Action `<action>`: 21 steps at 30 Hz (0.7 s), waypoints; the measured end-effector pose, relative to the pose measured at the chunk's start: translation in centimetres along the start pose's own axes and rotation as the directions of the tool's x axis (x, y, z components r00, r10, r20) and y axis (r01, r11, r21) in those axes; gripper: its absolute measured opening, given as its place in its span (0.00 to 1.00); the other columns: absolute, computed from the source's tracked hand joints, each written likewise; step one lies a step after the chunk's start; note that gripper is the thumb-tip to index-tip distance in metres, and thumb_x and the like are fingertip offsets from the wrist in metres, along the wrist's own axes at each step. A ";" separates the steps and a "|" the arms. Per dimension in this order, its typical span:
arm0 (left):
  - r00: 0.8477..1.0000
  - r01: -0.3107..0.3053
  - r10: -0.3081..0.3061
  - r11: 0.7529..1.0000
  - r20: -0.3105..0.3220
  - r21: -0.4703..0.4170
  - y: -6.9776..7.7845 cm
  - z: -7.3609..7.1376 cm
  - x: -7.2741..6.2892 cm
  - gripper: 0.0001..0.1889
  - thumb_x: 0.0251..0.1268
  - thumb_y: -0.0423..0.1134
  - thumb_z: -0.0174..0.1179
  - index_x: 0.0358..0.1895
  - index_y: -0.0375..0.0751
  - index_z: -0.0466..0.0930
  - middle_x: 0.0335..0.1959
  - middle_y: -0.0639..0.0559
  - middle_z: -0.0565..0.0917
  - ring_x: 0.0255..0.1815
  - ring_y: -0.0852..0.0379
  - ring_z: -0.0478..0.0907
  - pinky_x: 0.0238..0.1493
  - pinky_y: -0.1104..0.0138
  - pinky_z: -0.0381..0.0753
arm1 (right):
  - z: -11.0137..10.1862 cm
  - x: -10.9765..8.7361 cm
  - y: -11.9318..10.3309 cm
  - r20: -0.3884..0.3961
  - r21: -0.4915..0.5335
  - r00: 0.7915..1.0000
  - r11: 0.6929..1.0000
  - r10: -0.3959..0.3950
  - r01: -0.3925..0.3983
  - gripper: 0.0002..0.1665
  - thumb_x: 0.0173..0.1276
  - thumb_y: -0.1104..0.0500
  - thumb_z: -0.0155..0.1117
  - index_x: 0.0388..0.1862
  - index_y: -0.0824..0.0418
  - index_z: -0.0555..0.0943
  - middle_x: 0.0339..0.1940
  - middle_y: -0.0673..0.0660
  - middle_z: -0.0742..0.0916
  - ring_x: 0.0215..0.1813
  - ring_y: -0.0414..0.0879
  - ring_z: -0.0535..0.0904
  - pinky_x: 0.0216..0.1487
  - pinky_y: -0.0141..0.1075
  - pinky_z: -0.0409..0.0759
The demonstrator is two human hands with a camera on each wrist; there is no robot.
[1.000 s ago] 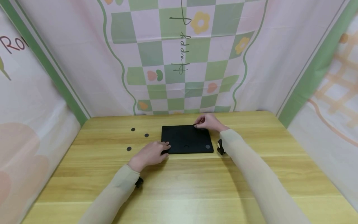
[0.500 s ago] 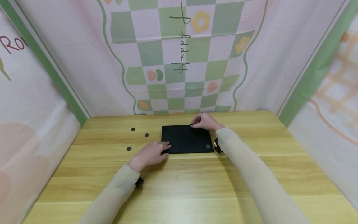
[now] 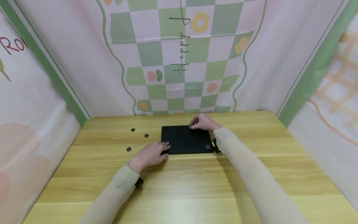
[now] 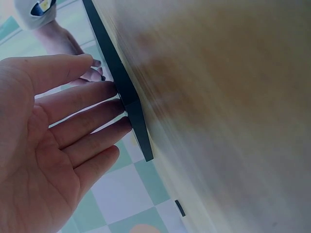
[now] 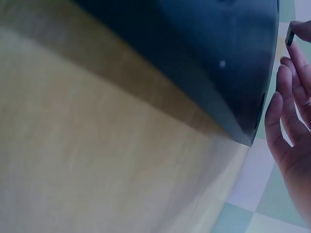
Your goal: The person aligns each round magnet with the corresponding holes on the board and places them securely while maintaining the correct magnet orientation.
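A flat black rectangular board [image 3: 183,140] lies on the wooden table. My left hand [image 3: 151,153] rests at its front left corner; in the left wrist view the fingers [image 4: 90,124] are fairly straight, their tips touching the board's edge. Over the far edge, right of centre, my right hand [image 3: 203,121] pinches a small dark disc [image 5: 290,35] between thumb and finger, best seen in the right wrist view. Another grey disc [image 3: 207,147] sits on the board's front right corner. A thin curved mark [image 3: 186,146] shows near the front edge.
Left of the board, three dark discs lie on the table [image 3: 179,193]: a far disc [image 3: 133,129], a middle disc [image 3: 146,135] and a near disc [image 3: 129,149]. A patterned cloth [image 3: 173,56] hangs behind the table, with more cloth at both sides.
My right hand has shifted a little left along the board's far edge, still pinching the disc. The left hand and the loose discs have stayed put.
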State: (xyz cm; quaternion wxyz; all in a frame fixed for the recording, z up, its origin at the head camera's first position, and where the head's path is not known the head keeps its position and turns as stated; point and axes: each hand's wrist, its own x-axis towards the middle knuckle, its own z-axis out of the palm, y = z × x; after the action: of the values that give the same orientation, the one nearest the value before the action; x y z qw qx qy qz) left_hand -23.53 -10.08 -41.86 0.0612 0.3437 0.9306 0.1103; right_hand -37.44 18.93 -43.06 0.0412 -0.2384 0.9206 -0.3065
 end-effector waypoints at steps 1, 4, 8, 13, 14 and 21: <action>1.000 0.000 0.000 1.000 -0.001 0.001 0.0 0.0 0.0 0.21 0.70 0.45 0.53 0.63 0.41 0.74 0.66 0.46 0.72 0.66 0.45 0.69 0.62 0.55 0.71 | 0.0 0.0 0.0 0.003 -0.006 1.000 1.000 0.001 -0.001 0.10 0.56 0.53 0.72 0.36 0.56 0.88 0.34 0.52 0.89 0.35 0.43 0.82 0.41 0.36 0.79; 1.000 -0.002 0.002 1.000 -0.004 0.002 0.0 0.0 0.0 0.21 0.70 0.45 0.53 0.63 0.42 0.74 0.66 0.46 0.72 0.66 0.46 0.69 0.62 0.56 0.71 | 0.1 0.2 -0.2 0.009 -0.013 1.000 1.000 0.002 -0.002 0.10 0.56 0.53 0.72 0.36 0.56 0.88 0.35 0.52 0.89 0.36 0.43 0.82 0.41 0.36 0.79; 1.000 -0.008 0.008 1.000 -0.010 -0.001 -0.1 0.0 0.0 0.21 0.70 0.45 0.53 0.62 0.41 0.75 0.65 0.45 0.73 0.65 0.46 0.70 0.61 0.56 0.72 | 0.1 0.3 -0.5 0.010 -0.015 1.000 1.000 -0.007 0.007 0.10 0.56 0.54 0.72 0.36 0.56 0.87 0.34 0.52 0.88 0.36 0.43 0.82 0.41 0.37 0.79; 1.000 -0.015 0.015 1.000 -0.016 0.011 -0.1 0.1 0.0 0.21 0.70 0.44 0.54 0.62 0.41 0.75 0.65 0.45 0.73 0.64 0.45 0.72 0.58 0.57 0.75 | 0.2 0.5 -0.8 0.018 -0.029 1.000 1.000 -0.009 0.010 0.10 0.56 0.53 0.72 0.35 0.55 0.87 0.34 0.52 0.88 0.36 0.43 0.82 0.42 0.37 0.79; 1.000 -0.018 0.018 1.000 -0.019 0.012 -0.1 0.1 0.0 0.21 0.70 0.44 0.54 0.62 0.41 0.75 0.65 0.45 0.73 0.64 0.45 0.72 0.58 0.57 0.75 | 0.2 0.6 -0.9 0.020 -0.032 1.000 0.999 -0.010 0.011 0.09 0.56 0.53 0.73 0.35 0.55 0.87 0.34 0.51 0.88 0.36 0.43 0.82 0.42 0.37 0.79; 1.000 -0.022 0.023 1.000 -0.021 0.015 -0.1 0.1 0.0 0.21 0.70 0.44 0.54 0.62 0.41 0.75 0.65 0.45 0.73 0.64 0.46 0.71 0.59 0.57 0.74 | 0.5 0.8 -1.0 0.039 -0.037 0.998 0.998 -0.041 0.042 0.10 0.56 0.54 0.72 0.35 0.56 0.87 0.34 0.52 0.88 0.36 0.43 0.82 0.42 0.37 0.79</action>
State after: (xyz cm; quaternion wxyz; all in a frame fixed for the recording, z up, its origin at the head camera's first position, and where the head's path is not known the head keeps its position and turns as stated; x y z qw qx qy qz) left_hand -23.55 -10.11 -41.96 0.0476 0.3534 0.9280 0.1077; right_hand -37.66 17.55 -42.83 0.0478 -0.2639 0.9202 -0.2852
